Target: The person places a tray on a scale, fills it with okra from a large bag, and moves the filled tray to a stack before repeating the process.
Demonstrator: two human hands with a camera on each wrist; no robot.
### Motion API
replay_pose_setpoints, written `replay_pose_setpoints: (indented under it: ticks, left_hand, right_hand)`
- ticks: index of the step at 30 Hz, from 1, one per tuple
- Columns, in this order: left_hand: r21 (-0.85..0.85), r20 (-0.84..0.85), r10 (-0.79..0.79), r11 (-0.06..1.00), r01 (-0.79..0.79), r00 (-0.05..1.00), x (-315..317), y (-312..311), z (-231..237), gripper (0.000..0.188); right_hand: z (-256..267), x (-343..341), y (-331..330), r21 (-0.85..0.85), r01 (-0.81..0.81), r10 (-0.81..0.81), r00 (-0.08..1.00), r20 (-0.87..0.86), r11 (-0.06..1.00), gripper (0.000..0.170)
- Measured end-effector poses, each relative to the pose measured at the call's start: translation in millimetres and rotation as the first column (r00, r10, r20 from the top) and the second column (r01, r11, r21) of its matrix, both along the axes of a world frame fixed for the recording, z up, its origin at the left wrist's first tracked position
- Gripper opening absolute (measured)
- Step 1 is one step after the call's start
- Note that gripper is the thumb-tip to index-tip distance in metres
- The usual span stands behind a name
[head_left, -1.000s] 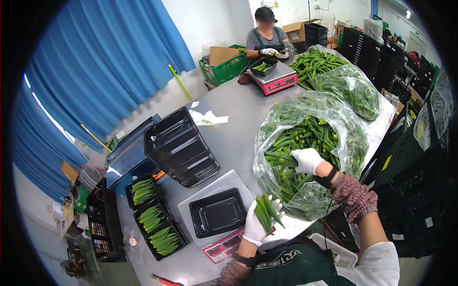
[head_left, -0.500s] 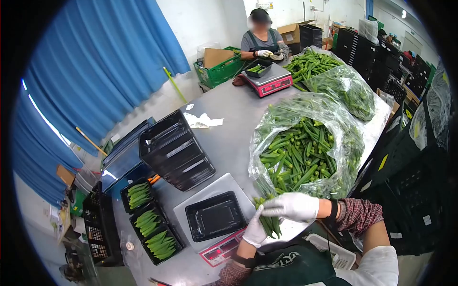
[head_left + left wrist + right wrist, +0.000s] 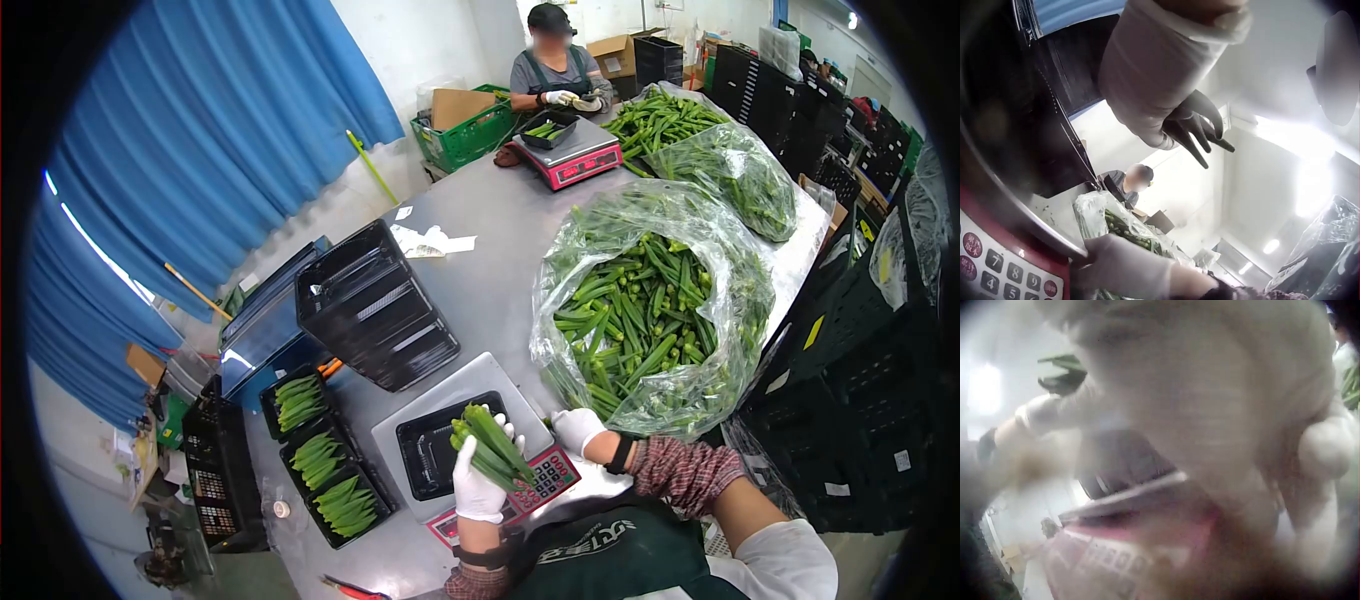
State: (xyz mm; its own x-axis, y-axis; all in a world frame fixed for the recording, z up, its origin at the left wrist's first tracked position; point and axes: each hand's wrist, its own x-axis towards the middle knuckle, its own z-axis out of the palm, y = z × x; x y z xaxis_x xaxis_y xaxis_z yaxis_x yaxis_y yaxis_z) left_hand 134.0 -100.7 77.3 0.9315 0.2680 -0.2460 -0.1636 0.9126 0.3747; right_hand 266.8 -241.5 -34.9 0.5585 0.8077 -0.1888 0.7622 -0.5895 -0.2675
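My gloved left hand holds a bunch of okra over the near right part of a black tray, which sits on a scale. In the left wrist view the left hand shows large, its okra hidden. My right hand is at the scale's right edge, beside the open plastic bag of okra; a small green tip shows at its fingers. The right wrist view is blurred, with the right hand filling much of it.
Stacked black trays stand behind the scale. Filled okra trays lie at the left. A second bag of okra and another scale are farther back, where a person handles something. Red-handled pliers lie at the near edge.
The right hand came from the bag to the left hand, then drew back to the scale's right edge. The left hand moved left with the okra, from beside the tray to over it.
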Motion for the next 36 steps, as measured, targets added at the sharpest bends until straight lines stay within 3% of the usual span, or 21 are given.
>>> replay_pose_setpoints:
  ticks: [2,5,7,9,11,13,14,15,17,18,19,20,21,23,25,27,31,33,34,36]
  left_hand:
    - [-0.061,-0.016,0.005,0.998,-0.006,1.0,1.0,-0.5,1.9,0.051]
    - [-0.189,-0.03,0.008,0.982,-0.014,1.0,2.1,-2.7,4.4,0.064]
    - [-0.224,-0.018,0.01,0.974,-0.013,1.0,1.1,-2.9,6.6,0.066]
    - [-0.243,0.013,0.024,0.97,-0.02,1.0,-1.3,0.1,5.3,0.066]
    - [-0.267,0.039,0.038,0.963,-0.027,0.998,-3.5,0.1,4.4,0.067]
    - [-0.156,-0.08,0.096,0.982,-0.107,0.992,-1.7,-3.7,4.7,0.071]
    - [-0.116,-0.053,0.112,0.986,-0.117,0.992,-0.2,-4.5,-1.8,0.07]
    - [-0.158,-0.051,0.132,0.978,-0.138,0.99,2.0,-6.4,-1.1,0.066]
    - [-0.246,0.148,0.103,0.967,-0.065,0.984,-0.4,-3.1,-15.8,0.06]
    - [-0.252,0.148,0.104,0.966,-0.064,0.983,-1.5,-4.0,-15.1,0.06]
    - [-0.158,0.036,0.168,0.974,-0.16,0.985,-1.7,-3.9,-11.9,0.055]
    - [-0.051,-0.07,0.245,0.967,-0.249,0.967,-2.5,-3.2,-6.8,0.051]
    - [-0.052,-0.073,0.257,0.964,-0.261,0.964,-6.4,-1.0,0.0,0.051]
    - [-0.056,-0.067,0.206,0.976,-0.21,0.976,-16.1,5.1,16.1,0.044]
    - [-0.06,-0.02,0.217,0.974,-0.218,0.976,-19.3,10.1,13.2,0.04]
    - [-0.082,0.044,0.201,0.977,-0.197,0.979,-19.7,12.5,12.9,0.04]
    - [-0.093,0.02,0.244,0.966,-0.241,0.97,-16.0,15.0,9.4,0.041]
    - [-0.068,0.002,0.219,0.974,-0.218,0.976,-14.0,13.6,7.8,0.041]
    - [-0.003,-0.058,0.277,0.961,-0.278,0.959,-13.1,8.5,8.2,0.041]
    - [0.067,-0.175,0.33,0.944,-0.323,0.928,-11.2,2.8,-2.2,0.042]
  right_hand:
    - [-33.7,-2.9,7.1,0.043,0.161,-0.164,0.983,0.088,0.986,0.016]
    - [-38.4,0.3,7.8,-0.007,0.106,-0.104,0.989,0.105,0.994,0.017]
    - [-28.6,6.7,5.7,0.041,0.172,-0.174,0.984,0.042,0.984,0.017]
    - [36.1,8.5,-1.2,0.121,0.26,-0.269,0.96,0.074,0.958,0.016]
    - [97.0,10.1,-12.0,0.368,0.29,-0.348,0.932,0.101,0.883,0.02]
    - [144.8,5.1,-10.4,0.672,0.194,-0.309,0.95,0.054,0.715,0.025]
    - [163.3,-0.9,-6.6,0.694,0.17,-0.219,0.975,-0.017,0.7,0.032]
    - [173.0,-9.7,-1.8,0.61,0.148,-0.146,0.988,-0.054,0.778,0.037]
    - [170.9,-29.4,19.6,0.528,0.071,-0.007,0.992,-0.123,0.846,0.044]
    - [163.8,-34.2,28.2,0.486,-0.004,0.068,0.991,-0.115,0.874,0.045]
    - [151.5,-35.5,36.2,0.442,-0.084,0.148,0.983,-0.112,0.893,0.046]
    - [145.2,-34.6,43.4,0.53,-0.157,0.235,0.968,-0.082,0.833,0.04]
    - [141.1,-33.0,43.3,0.529,-0.166,0.247,0.965,-0.085,0.832,0.04]
    - [142.5,-22.9,44.8,0.665,-0.078,0.383,0.864,-0.327,0.743,0.033]
    - [147.5,-16.9,45.9,0.747,-0.015,0.458,0.798,-0.392,0.665,0.029]
    - [155.5,-16.2,41.6,0.634,0.165,0.437,0.595,-0.675,0.755,0.029]
    - [152.4,-18.9,40.7,0.652,0.164,0.428,0.633,-0.645,0.741,0.037]
    - [156.1,-30.5,46.8,0.622,-0.02,0.316,0.874,-0.369,0.782,0.053]
    - [155.1,-39.7,51.2,0.584,-0.076,0.3,0.906,-0.298,0.808,0.071]
    - [154.1,-58.0,63.4,0.472,-0.096,0.241,0.936,-0.256,0.876,0.077]
